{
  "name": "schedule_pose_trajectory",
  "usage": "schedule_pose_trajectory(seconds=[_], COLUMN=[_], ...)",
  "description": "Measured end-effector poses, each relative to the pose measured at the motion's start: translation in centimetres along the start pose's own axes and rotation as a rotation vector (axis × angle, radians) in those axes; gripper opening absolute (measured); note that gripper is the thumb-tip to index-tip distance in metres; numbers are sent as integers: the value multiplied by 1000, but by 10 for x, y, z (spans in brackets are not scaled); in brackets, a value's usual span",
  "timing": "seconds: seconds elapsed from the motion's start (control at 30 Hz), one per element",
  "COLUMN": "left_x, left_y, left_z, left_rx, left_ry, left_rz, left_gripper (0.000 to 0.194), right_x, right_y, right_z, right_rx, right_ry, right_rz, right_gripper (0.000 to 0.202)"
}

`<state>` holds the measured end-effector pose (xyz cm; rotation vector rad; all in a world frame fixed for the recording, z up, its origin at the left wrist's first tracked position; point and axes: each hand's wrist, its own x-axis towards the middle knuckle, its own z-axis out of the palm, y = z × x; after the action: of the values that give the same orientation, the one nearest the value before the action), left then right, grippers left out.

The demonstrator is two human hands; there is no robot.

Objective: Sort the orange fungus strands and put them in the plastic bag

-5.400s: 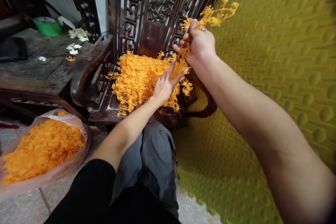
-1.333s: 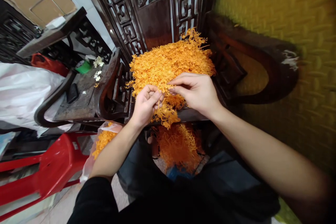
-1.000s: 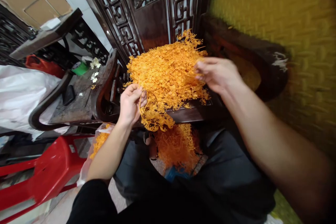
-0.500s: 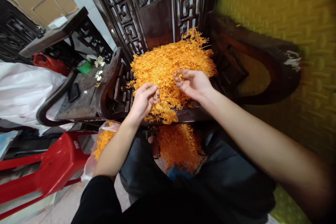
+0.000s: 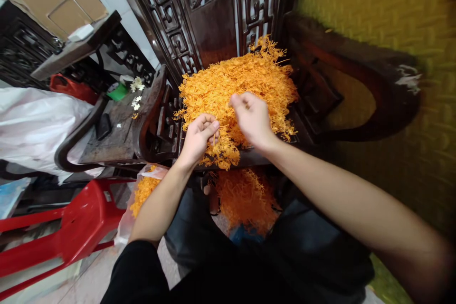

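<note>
A broad heap of orange plastic-looking flower sprigs [image 5: 228,78] covers the seat of a dark carved wooden chair [image 5: 213,33]. At the heap's front left, my left hand [image 5: 200,138] is closed, thumb against fingers, pinching a thin orange sprig stem [image 5: 214,139]. My right hand [image 5: 252,121] hovers over the middle of the heap, its back toward me and fingers curled in; whatever they hold is hidden. A gap separates the two hands. Between my legs, below the seat edge, sits a second mass of stringy orange pieces [image 5: 245,199], with something blue [image 5: 245,233] under it.
Left of me, a pale plastic bag [image 5: 124,228] of orange pieces stands beside a red plastic stool [image 5: 83,221]. A wooden side surface [image 5: 107,145] bears a black phone-like object [image 5: 103,126], a green roll [image 5: 117,91] and white blossoms [image 5: 136,102]. A curved armrest [image 5: 384,99] is at right.
My right hand has moved slightly left and turned its back toward me; the small orange piece seen at its fingers before is now hidden. My left hand keeps its pinch on the sprig.
</note>
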<state>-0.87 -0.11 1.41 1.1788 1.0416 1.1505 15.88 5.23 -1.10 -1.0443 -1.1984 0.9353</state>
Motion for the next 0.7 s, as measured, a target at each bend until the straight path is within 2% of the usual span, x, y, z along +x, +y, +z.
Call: schedule_pose_trajectory(seconds=[0.07,0.1,0.2,0.27,0.33,0.4,0.5,0.6,0.63,0.7], left_x=[-8,-12,-17,-17,-15,-13,-10,-8,-7,-7], left_y=[6,7,5,0,-2,-1,7,13,13,12], left_z=[-2,-4,-9,-11,-10,-8,-4,-2,-2,-2], left_rx=[-78,-85,17,83,71,-18,-200,-307,-322,-345], left_ry=[-54,-69,-81,-93,-94,-76,-81,-114,-121,-128], left_rz=[-75,-85,-2,48,46,16,-43,-105,-123,-143], left_gripper=[38,36,29,26,24,20,11,6,5,3], right_x=[23,33,44,35,20,7,-4,-11,-13,-17], right_y=[3,2,-5,-11,-16,-18,-18,-17,-17,-16], right_z=[-21,-33,-56,-55,-44,-29,-10,1,4,8], right_rx=[208,319,576,687,725,676,539,451,412,298], right_ry=[156,177,-51,-252,-373,-378,-291,-270,-284,-310], right_rz=[106,195,456,587,646,650,594,509,463,317], right_gripper=[49,47,30,18,12,12,21,14,17,36])
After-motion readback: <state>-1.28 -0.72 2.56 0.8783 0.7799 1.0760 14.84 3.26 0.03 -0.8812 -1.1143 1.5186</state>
